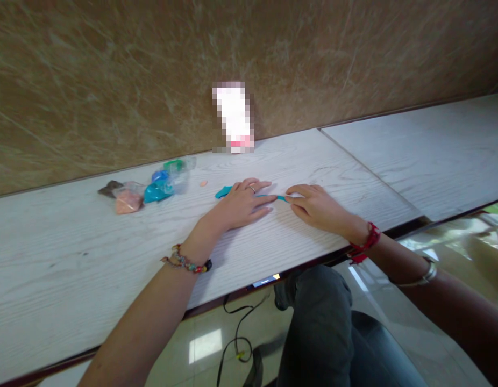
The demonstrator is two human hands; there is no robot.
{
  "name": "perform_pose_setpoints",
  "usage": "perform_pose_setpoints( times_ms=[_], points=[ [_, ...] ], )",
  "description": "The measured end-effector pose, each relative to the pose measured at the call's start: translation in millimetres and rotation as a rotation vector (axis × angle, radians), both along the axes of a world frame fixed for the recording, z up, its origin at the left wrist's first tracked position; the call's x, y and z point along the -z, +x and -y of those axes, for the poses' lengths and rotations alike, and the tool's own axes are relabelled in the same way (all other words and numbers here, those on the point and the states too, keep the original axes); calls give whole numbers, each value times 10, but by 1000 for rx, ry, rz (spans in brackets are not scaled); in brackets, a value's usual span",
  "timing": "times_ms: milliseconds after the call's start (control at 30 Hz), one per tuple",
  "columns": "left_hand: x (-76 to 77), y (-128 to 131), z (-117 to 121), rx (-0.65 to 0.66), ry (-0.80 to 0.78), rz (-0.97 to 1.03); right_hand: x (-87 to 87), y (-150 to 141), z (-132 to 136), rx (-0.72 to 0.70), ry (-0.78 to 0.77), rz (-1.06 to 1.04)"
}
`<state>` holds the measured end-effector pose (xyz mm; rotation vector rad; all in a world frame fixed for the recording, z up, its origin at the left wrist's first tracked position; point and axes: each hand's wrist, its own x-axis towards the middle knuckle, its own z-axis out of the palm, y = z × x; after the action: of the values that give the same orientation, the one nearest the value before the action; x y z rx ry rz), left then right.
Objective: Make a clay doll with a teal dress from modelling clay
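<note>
Blue clay-like strip (281, 198) lies on the surface (249, 252), right of the blue packet (157, 192); left hand (240, 207) spread over it, grip wide; right hand (319, 209) pinching its thin end, grip narrow; probably light, soft, tearable; best held gently where thicker

A black cable (236, 337) lies looped on the glossy floor (178, 357).

The thin, bright turquoise strip of soft, clay-like material (223, 192) lies lengthwise on the white wood-grain bench (144, 258), its left end broader and lumpy, its middle hidden, its visible right part narrow.
</note>
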<state>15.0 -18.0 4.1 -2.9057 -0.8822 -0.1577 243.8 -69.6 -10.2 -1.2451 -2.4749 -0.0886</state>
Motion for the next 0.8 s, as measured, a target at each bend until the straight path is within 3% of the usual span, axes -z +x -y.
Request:
perform_pose_setpoints(
  times_ms=[133, 267, 533, 800],
  points=[
    [-22, 4, 5, 6, -16, -14, 35, 79, -56, -36, -72, -141],
    [-22, 9, 0, 4, -3, -3, 52, 145, -93, -8, -30, -303],
    [3, -3, -4, 3, -2, -6, 6, 90, 31, 27, -6, 13],
    [-20, 34, 21, 21, 29, 1, 46, 191, -78, -46, -168, -190]
  ],
)
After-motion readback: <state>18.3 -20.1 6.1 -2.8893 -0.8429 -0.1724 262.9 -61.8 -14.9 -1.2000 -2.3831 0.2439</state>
